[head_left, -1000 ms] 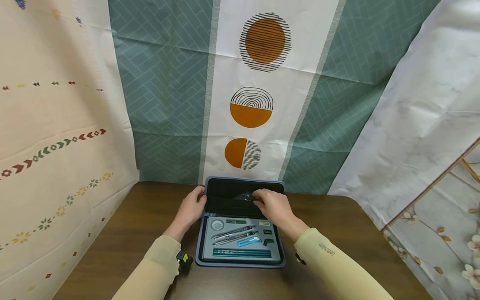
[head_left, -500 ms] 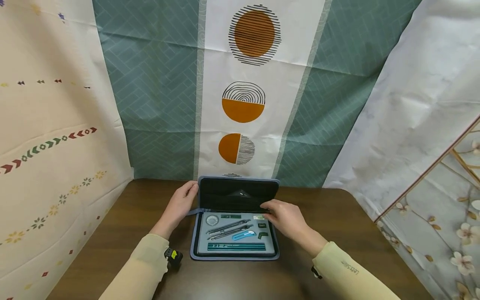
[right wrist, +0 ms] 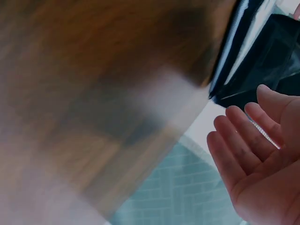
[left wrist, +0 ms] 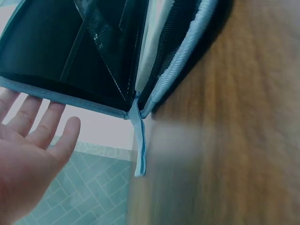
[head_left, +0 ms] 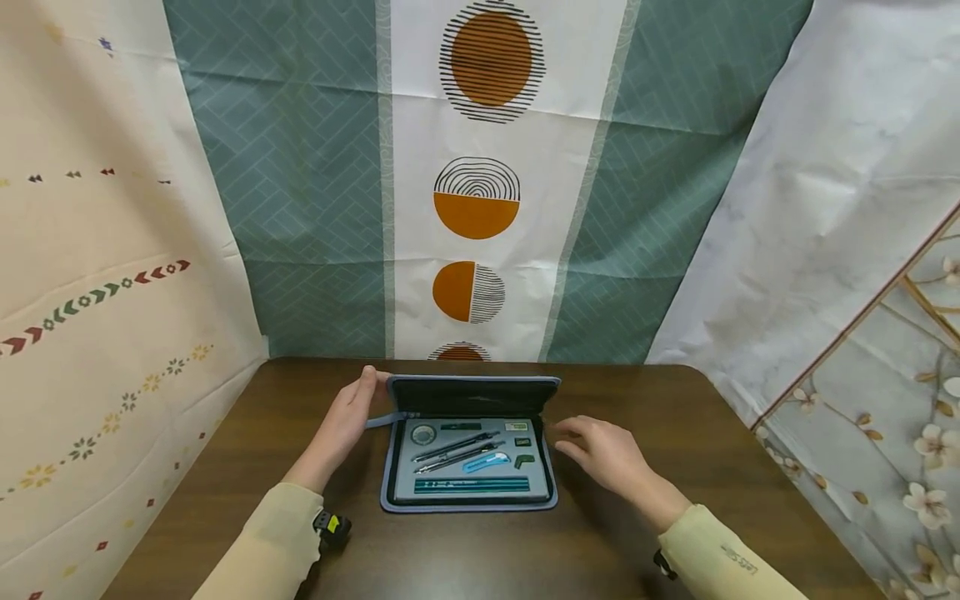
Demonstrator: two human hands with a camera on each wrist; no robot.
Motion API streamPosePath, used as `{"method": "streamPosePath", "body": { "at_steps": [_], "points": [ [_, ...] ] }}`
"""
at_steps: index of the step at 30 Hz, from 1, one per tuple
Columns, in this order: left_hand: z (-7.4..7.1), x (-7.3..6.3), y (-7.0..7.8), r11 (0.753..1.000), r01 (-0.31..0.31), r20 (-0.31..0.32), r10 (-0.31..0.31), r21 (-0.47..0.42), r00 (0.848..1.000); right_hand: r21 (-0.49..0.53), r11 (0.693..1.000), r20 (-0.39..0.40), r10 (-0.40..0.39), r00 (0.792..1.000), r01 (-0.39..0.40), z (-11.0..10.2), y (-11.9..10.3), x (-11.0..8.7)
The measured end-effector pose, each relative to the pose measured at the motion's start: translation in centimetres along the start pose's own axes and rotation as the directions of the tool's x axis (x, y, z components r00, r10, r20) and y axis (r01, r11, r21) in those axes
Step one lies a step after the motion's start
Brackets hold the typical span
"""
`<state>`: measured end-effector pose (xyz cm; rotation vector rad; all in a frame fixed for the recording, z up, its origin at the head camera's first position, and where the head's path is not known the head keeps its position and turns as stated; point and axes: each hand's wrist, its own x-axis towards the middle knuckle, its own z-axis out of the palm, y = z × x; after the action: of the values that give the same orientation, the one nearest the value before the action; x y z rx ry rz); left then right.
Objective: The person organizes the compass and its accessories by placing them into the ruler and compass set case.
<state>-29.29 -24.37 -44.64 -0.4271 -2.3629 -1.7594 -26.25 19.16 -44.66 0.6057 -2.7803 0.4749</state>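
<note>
A blue-edged zip case (head_left: 468, 507) lies on the table with its black lid (head_left: 472, 398) tilted partway up. In its grey tray are two compasses (head_left: 453, 450), a blue utility knife (head_left: 486, 462), dark green pencils (head_left: 471, 485), a white round piece (head_left: 423, 434) and small green pieces (head_left: 524, 460). My left hand (head_left: 341, 425) is at the lid's left edge; in the left wrist view its extended fingers (left wrist: 44, 124) reach behind the lid. My right hand (head_left: 603, 454) is beside the case's right edge, fingers loosely bent, holding nothing; whether it touches the lid is unclear.
A light blue strap (left wrist: 139, 150) sticks out from the case's left hinge corner. Brown wooden table (head_left: 465, 554) surrounds the case. Patterned cloth (head_left: 315, 208) hangs along the table's back edge, with further cloths at both sides.
The lid has tilted down towards the tray. My right hand has come out of the lid's pocket area and moved right, beside the case. My left hand has stayed at the lid's left edge.
</note>
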Motion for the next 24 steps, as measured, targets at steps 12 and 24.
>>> {"method": "streamPosePath", "body": {
  "at_steps": [12,24],
  "points": [
    [0.9,-2.5,1.1,0.976,-0.085,0.103,0.065,0.201,0.993,0.018,0.999,0.027,0.042,0.999,-0.042,0.2,2.5,-0.9],
    [3.7,-4.6,2.5,0.729,-0.336,0.320,0.169,0.596,0.932,0.009,0.999,0.040,0.043,0.998,-0.044,0.4,3.1,-0.9]
  ]
}}
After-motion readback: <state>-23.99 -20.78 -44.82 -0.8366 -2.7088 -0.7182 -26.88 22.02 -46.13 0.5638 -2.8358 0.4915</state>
